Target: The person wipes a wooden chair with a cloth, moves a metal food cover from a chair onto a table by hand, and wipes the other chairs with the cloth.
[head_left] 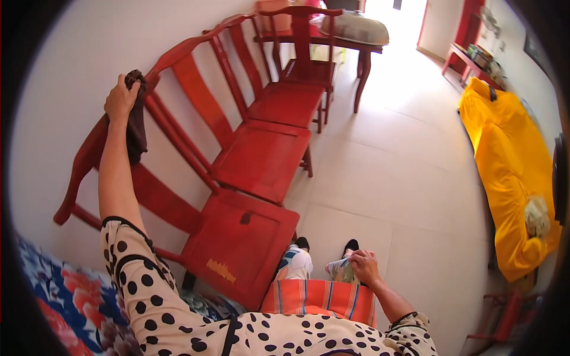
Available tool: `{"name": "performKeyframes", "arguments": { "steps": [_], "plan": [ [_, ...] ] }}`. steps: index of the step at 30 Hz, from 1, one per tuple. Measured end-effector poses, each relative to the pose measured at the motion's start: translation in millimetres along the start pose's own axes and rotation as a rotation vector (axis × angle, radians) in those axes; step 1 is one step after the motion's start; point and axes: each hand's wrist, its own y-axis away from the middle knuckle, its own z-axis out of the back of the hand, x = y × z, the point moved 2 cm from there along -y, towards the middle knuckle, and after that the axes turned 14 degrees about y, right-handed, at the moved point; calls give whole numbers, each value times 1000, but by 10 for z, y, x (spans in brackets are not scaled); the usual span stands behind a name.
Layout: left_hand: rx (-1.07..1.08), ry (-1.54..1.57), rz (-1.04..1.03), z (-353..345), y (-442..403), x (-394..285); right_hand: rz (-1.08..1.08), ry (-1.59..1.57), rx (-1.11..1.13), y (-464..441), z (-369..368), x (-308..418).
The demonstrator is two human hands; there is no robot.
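Observation:
My left hand (120, 99) is closed on a dark brown cloth (138, 127), which it presses against the top rail of the nearest red wooden chair (249, 237). The cloth's lower end hangs down behind my forearm, over the chair back. On that chair's seat are a dark spot and a pale worn patch (221, 270). My right hand (364, 265) is low in front of my body, above my legs and beside an orange striped cloth (320, 299) at my waist. Its fingers are curled together; whether they hold anything is hidden.
More red chairs (261, 157) stand in a row along the white wall. Beyond them is a red table (368, 48) with a domed cover (356, 28). A yellow cloth (504, 178) drapes something on the right. Floral fabric (71, 296) lies at lower left. Pale floor tiles (392, 172) run between.

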Motion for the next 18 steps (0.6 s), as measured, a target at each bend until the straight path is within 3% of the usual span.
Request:
{"name": "performKeyframes", "arguments": {
  "steps": [8,18],
  "plan": [
    [11,50,78,-344,-183,-169,15,15,63,-32,23,-33],
    [35,134,-38,-334,-180,-270,0,11,57,-30,35,12]
  ]
}}
